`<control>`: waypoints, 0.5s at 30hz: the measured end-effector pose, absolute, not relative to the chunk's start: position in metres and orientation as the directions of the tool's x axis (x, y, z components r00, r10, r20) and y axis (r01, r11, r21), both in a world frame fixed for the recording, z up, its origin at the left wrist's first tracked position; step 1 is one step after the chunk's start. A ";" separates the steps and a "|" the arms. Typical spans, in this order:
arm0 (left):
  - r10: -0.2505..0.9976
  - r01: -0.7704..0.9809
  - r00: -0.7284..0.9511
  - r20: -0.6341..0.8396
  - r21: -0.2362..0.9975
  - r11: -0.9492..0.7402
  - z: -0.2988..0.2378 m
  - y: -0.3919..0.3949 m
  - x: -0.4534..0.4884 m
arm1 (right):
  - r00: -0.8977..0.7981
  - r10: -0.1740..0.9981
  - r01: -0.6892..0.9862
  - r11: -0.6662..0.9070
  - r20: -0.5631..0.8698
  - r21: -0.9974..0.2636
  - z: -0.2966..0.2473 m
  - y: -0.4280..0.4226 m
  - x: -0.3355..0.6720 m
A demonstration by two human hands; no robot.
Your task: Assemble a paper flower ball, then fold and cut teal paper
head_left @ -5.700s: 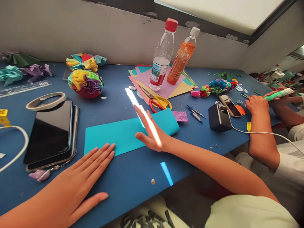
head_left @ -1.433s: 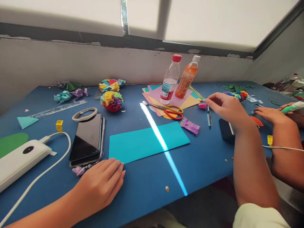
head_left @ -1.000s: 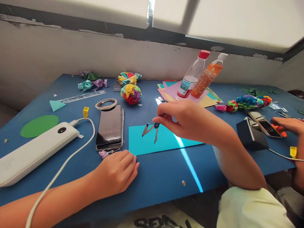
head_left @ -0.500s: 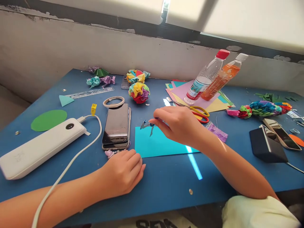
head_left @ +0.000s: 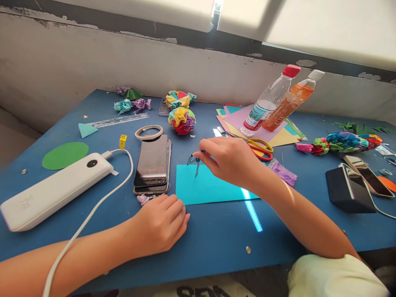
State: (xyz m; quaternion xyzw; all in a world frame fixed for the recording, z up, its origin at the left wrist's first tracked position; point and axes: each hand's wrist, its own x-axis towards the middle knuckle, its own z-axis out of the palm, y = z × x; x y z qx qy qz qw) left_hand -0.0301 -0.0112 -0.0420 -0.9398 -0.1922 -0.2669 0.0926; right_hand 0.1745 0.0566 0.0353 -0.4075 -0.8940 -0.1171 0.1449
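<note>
Over the blue paper [head_left: 204, 192]: right hand [head_left: 227, 161] up here, thumb and fingers pinched on a drawing compass [head_left: 197, 167], legs aimed down at the sheet's left part. Can't tell if either tip touches.
Compass pinch: only the top is held, so a wobbly grip could let it tilt, and then the point skates or the legs creep wider. My guess, anyway.
Blue paper: flat on the table [head_left: 216, 243], right hand covering some of it. Looks thin to me, so leaning hard on the point might tear it or scratch what's underneath.
Left hand [head_left: 165, 222]: loosely curled, knuckles up, right at the sheet's near left corner. Underside's hidden, so no clue whether it's pressing the paper or holding anything. If it isn't pressing, the sheet could spin under the compass.
White cable [head_left: 52, 273]: lies across the left forearm [head_left: 95, 249] and runs to the power bank [head_left: 58, 192]. Yank that arm and the bank might come along.
Phones [head_left: 152, 163]: stacked just left of the sheet. A slipping leg could scratch the top screen.
Scissors [head_left: 250, 141]: just behind the right hand, so a careless swing could knock them.
</note>
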 end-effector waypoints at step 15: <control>0.280 0.436 0.740 0.612 -0.120 -0.892 -0.047 -0.015 -0.032 | -0.792 0.578 0.527 0.810 0.196 -0.257 0.052 0.047 0.183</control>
